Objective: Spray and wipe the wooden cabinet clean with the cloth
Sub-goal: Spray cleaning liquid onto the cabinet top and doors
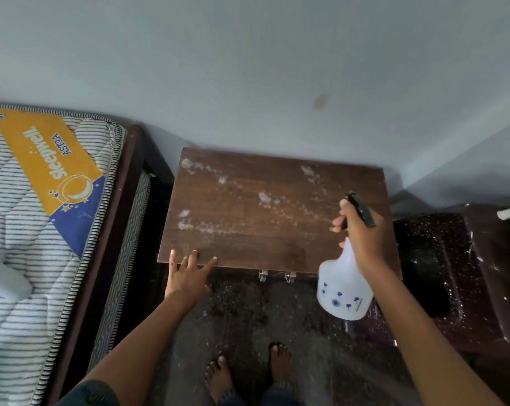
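The wooden cabinet (248, 224) stands against the wall, its brown top speckled with white dust patches. My right hand (362, 230) grips the neck of a white spray bottle (343, 291) with a black trigger head and blue flower print, held over the cabinet's right front corner. My left hand (188, 273) rests with spread fingers on the cabinet's front left edge and holds nothing. No cloth can be made out for certain.
A bed with a striped mattress (37, 230) and dark frame stands close on the left. A dark speckled plastic chair (453, 265) sits to the right. Two clear handles (277, 276) jut from the cabinet front. My bare feet (248, 373) stand on the dark floor.
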`<act>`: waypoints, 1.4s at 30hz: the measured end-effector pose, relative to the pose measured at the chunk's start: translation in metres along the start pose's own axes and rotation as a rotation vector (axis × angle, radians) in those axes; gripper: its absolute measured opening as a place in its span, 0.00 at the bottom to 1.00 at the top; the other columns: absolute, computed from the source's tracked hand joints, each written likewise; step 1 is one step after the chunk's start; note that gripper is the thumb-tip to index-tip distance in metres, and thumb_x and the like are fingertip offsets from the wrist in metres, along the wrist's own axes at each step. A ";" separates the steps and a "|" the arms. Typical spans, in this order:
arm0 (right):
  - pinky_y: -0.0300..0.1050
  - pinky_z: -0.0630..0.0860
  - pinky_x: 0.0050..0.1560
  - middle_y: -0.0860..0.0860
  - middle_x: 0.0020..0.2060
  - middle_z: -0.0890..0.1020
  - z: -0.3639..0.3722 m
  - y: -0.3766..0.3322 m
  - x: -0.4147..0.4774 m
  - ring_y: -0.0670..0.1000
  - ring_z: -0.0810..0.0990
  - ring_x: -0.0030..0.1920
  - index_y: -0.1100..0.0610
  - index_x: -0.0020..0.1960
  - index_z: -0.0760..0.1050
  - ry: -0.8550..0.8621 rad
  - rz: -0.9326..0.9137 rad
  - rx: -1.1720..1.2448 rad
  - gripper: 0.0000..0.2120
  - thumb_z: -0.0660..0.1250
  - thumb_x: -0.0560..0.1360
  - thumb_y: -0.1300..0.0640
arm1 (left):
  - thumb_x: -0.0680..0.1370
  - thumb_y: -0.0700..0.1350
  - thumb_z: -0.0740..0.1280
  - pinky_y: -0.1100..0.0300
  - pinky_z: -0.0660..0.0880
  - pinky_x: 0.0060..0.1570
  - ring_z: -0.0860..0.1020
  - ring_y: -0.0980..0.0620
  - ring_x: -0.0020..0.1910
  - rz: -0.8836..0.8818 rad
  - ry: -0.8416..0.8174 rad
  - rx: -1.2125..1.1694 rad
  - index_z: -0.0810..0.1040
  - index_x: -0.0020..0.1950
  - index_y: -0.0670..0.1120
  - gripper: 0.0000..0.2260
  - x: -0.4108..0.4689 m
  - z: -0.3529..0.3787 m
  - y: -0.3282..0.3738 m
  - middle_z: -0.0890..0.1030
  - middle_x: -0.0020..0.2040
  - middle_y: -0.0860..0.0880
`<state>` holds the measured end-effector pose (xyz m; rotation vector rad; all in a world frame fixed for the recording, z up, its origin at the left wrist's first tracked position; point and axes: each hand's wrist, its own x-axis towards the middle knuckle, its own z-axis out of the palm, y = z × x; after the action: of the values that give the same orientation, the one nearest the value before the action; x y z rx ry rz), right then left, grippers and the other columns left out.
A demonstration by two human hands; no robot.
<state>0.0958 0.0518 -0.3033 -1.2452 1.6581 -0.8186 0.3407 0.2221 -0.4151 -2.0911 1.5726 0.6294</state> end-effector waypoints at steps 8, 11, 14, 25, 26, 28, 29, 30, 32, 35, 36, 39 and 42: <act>0.42 0.69 0.26 0.55 0.27 0.75 -0.058 0.015 0.018 0.49 0.72 0.22 0.55 0.32 0.73 0.344 0.108 0.053 0.15 0.64 0.75 0.48 | 0.80 0.51 0.58 0.46 0.42 0.75 0.50 0.38 0.76 0.006 -0.058 0.030 0.46 0.78 0.55 0.30 0.003 0.007 0.008 0.48 0.76 0.36; 0.42 0.71 0.27 0.55 0.28 0.76 -0.069 0.019 0.015 0.44 0.73 0.19 0.55 0.34 0.73 0.305 0.151 0.065 0.13 0.64 0.75 0.52 | 0.82 0.49 0.57 0.47 0.42 0.75 0.48 0.36 0.76 -0.010 -0.124 0.023 0.43 0.78 0.55 0.30 0.009 0.005 0.010 0.44 0.77 0.36; 0.41 0.71 0.28 0.52 0.28 0.79 -0.069 0.026 0.008 0.42 0.76 0.22 0.55 0.36 0.74 0.197 0.158 0.092 0.09 0.65 0.75 0.56 | 0.82 0.49 0.56 0.48 0.42 0.76 0.49 0.36 0.76 -0.017 -0.141 0.009 0.45 0.78 0.56 0.28 0.014 0.007 0.010 0.45 0.77 0.36; 0.38 0.67 0.22 0.53 0.26 0.79 -0.023 0.044 -0.041 0.49 0.75 0.25 0.54 0.36 0.77 -0.206 0.053 -0.121 0.09 0.67 0.74 0.53 | 0.80 0.50 0.58 0.42 0.44 0.74 0.56 0.42 0.75 -0.161 -0.114 0.024 0.55 0.77 0.52 0.26 0.019 0.001 0.036 0.53 0.76 0.36; 0.38 0.68 0.22 0.53 0.27 0.80 -0.031 0.048 -0.039 0.49 0.76 0.26 0.55 0.38 0.77 -0.193 0.073 -0.102 0.08 0.67 0.75 0.54 | 0.80 0.49 0.58 0.42 0.44 0.74 0.55 0.42 0.76 -0.152 -0.113 0.009 0.53 0.78 0.51 0.27 0.017 0.003 0.035 0.51 0.77 0.35; 0.38 0.68 0.22 0.53 0.29 0.80 -0.050 0.056 -0.033 0.50 0.77 0.28 0.57 0.39 0.76 -0.106 0.098 -0.064 0.08 0.66 0.75 0.55 | 0.81 0.48 0.56 0.43 0.44 0.74 0.54 0.41 0.76 -0.133 -0.107 -0.020 0.51 0.78 0.50 0.27 0.015 0.004 0.033 0.49 0.77 0.34; 0.38 0.69 0.23 0.53 0.29 0.79 -0.061 0.061 -0.029 0.50 0.77 0.28 0.57 0.38 0.75 -0.033 0.106 -0.050 0.10 0.66 0.76 0.54 | 0.81 0.47 0.56 0.44 0.45 0.74 0.54 0.41 0.76 -0.127 -0.105 -0.038 0.51 0.78 0.50 0.27 0.015 0.005 0.033 0.49 0.76 0.33; 0.39 0.69 0.24 0.54 0.28 0.78 -0.071 0.067 -0.025 0.50 0.76 0.27 0.56 0.36 0.74 0.049 0.117 -0.038 0.12 0.65 0.76 0.53 | 0.81 0.48 0.56 0.45 0.46 0.74 0.54 0.40 0.76 -0.125 -0.102 -0.056 0.51 0.78 0.49 0.27 0.015 0.005 0.033 0.49 0.76 0.33; 0.40 0.69 0.25 0.55 0.27 0.77 -0.088 0.079 -0.018 0.51 0.74 0.25 0.57 0.34 0.73 0.199 0.173 -0.007 0.15 0.65 0.76 0.50 | 0.80 0.48 0.57 0.48 0.49 0.75 0.54 0.40 0.76 -0.120 -0.090 -0.082 0.52 0.78 0.48 0.27 0.013 0.006 0.033 0.49 0.76 0.32; 0.41 0.70 0.27 0.56 0.27 0.76 -0.102 0.095 -0.012 0.52 0.72 0.24 0.60 0.35 0.74 0.280 0.269 0.001 0.16 0.65 0.76 0.51 | 0.81 0.49 0.57 0.49 0.50 0.75 0.54 0.39 0.76 -0.108 -0.075 -0.100 0.51 0.78 0.48 0.27 0.010 0.006 0.032 0.49 0.76 0.32; 0.42 0.70 0.27 0.56 0.27 0.76 -0.102 0.099 -0.012 0.52 0.72 0.24 0.60 0.36 0.74 0.257 0.273 -0.009 0.14 0.65 0.76 0.52 | 0.81 0.49 0.57 0.50 0.50 0.75 0.54 0.39 0.76 -0.106 -0.075 -0.107 0.51 0.78 0.48 0.27 0.009 0.006 0.032 0.48 0.76 0.32; 0.40 0.70 0.26 0.55 0.29 0.77 -0.086 0.102 -0.025 0.51 0.75 0.28 0.60 0.41 0.76 0.072 0.216 -0.029 0.08 0.66 0.76 0.56 | 0.81 0.48 0.56 0.50 0.51 0.75 0.53 0.39 0.76 -0.108 -0.076 -0.144 0.51 0.78 0.48 0.27 0.006 0.003 0.030 0.47 0.76 0.32; 0.38 0.67 0.21 0.53 0.27 0.78 -0.045 0.092 -0.044 0.49 0.76 0.26 0.56 0.38 0.76 -0.128 0.137 -0.070 0.08 0.68 0.75 0.54 | 0.81 0.46 0.56 0.51 0.53 0.74 0.53 0.39 0.76 -0.110 -0.072 -0.174 0.52 0.78 0.49 0.26 0.004 0.001 0.030 0.47 0.76 0.33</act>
<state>0.0243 0.1200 -0.3557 -1.1912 1.6602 -0.5901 0.3129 0.2118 -0.4205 -2.2370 1.3970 0.8181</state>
